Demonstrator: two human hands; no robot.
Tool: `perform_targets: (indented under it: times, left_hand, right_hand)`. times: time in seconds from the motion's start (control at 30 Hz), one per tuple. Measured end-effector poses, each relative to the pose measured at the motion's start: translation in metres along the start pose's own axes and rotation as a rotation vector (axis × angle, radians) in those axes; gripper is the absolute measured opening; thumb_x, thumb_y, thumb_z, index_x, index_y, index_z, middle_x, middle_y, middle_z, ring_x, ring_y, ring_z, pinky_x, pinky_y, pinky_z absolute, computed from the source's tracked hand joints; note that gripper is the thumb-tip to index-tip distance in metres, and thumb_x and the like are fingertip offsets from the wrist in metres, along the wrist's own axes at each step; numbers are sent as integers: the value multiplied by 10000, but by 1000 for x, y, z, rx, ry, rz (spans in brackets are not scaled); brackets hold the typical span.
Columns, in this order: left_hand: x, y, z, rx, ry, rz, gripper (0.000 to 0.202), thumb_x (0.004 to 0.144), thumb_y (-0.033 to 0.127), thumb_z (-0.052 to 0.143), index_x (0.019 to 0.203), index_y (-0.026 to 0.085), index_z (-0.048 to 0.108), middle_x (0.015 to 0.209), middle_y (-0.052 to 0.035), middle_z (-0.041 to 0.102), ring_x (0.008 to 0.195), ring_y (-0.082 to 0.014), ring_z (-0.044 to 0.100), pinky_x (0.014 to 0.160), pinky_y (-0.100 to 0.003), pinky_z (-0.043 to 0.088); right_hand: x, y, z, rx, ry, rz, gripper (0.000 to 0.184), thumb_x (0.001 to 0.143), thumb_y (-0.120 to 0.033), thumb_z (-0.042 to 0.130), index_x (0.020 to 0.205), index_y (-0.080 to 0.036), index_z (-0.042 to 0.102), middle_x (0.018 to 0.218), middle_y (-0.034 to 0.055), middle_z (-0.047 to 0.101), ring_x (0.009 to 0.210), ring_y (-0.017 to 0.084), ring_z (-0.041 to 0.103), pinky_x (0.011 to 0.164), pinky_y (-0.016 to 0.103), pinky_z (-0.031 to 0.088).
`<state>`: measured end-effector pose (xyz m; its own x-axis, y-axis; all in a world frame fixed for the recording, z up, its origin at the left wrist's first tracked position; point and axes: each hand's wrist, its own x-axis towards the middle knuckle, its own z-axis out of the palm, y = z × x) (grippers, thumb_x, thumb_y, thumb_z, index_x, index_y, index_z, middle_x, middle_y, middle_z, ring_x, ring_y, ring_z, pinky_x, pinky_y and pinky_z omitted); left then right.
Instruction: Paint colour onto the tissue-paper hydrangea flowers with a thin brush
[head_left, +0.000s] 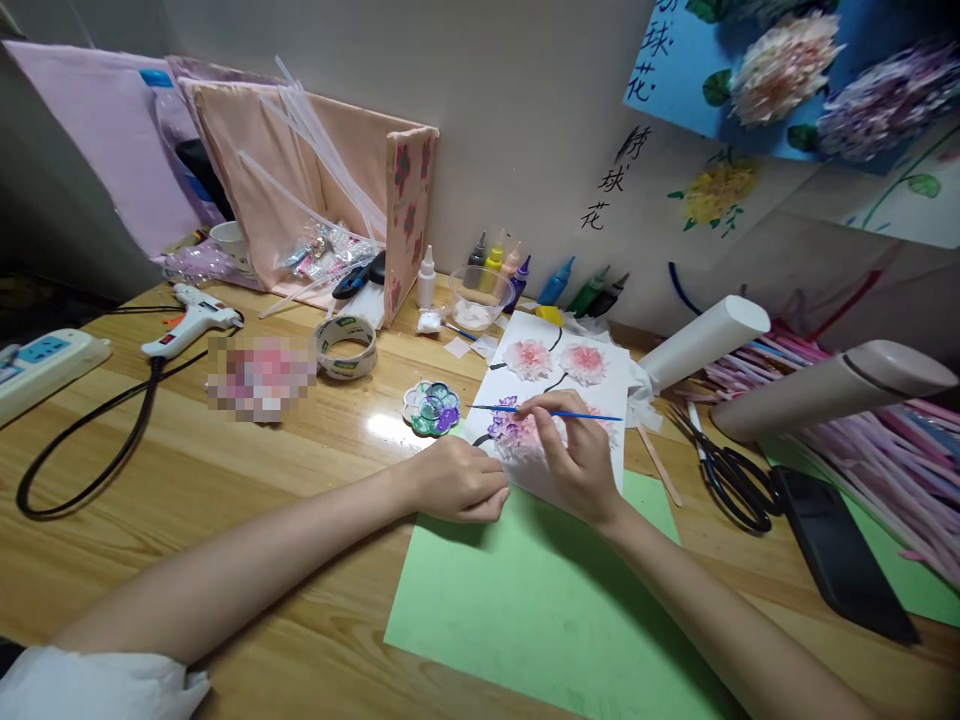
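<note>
My right hand pinches a thin blue paintbrush, held nearly level with its tip pointing left, over a white sheet that bears tissue-paper flowers. Right under the hand is a purple and pink flower; two pink flowers lie further up the sheet. My left hand rests curled on the lower left corner of the white sheet, pressing it down. A small flower-shaped paint palette with blue, green and purple paint sits just left of the sheet. Beneath lies a green sheet.
Paint bottles and a clear bowl stand by the wall. A tape roll, a glue gun with its black cable, and a power strip lie left. Scissors, a dark phone, paper rolls and pink strips lie right.
</note>
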<state>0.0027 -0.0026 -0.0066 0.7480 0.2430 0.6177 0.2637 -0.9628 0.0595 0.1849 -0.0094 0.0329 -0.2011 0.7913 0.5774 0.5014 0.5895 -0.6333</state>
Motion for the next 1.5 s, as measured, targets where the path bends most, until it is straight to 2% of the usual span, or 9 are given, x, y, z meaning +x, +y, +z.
perform_targets:
  times: [0.17,0.23,0.37,0.63,0.87,1.07,1.27,1.5]
  left_hand:
    - [1,0,-1,-7,-13,2,312,882,184,387,609,177,540,550,15,591,466,-118,536,434,-267,332]
    - [1,0,-2,-7,-22,6,315,889,185,385,616,176,542,548,13,590,463,-117,534,438,-260,332]
    - [0,0,-1,-19,-17,-7,293,893,182,390,667,174,575,572,5,619,485,-122,560,448,-247,365]
    - [1,0,-3,-23,-58,-21,323,905,181,371,662,174,584,615,-13,666,513,-126,606,468,-237,433]
    - [2,-2,-3,-41,-44,-12,325,901,180,378,654,170,589,619,-17,674,504,-127,609,475,-221,427]
    - [4,-1,-4,-40,-26,-11,315,886,165,385,645,170,587,618,-11,676,487,-128,601,460,-233,419]
    - [4,-1,-4,-42,-36,-9,323,897,174,379,646,172,582,619,-15,678,497,-125,608,466,-227,421]
    - [3,-1,-4,-37,-56,-11,325,910,180,372,657,173,576,621,-20,673,505,-126,607,478,-226,432]
  right_hand:
    - [-37,22,-15,196,321,141,216,972,-265,421,856,-223,598,785,7,588,731,171,577,709,340,438]
    - [-52,28,-17,257,372,129,202,955,-276,427,840,-219,582,769,7,571,715,180,576,685,350,438]
    - [-66,30,-20,187,305,55,185,940,-260,418,851,-224,576,754,20,597,733,201,579,701,383,444]
    - [-65,31,-21,55,141,45,205,955,-247,377,927,-244,580,838,40,628,818,223,583,767,412,441]
    - [-64,30,-21,114,211,2,202,951,-217,390,935,-247,589,853,27,630,832,214,569,771,380,422]
    - [-63,30,-21,48,110,26,214,957,-228,379,934,-244,591,856,37,646,846,225,569,771,393,433]
    - [-64,31,-21,66,198,-21,213,952,-236,379,934,-251,591,840,39,641,830,227,573,759,408,435]
    - [-63,29,-21,44,120,2,223,954,-241,374,911,-250,592,810,38,639,807,226,573,749,406,432]
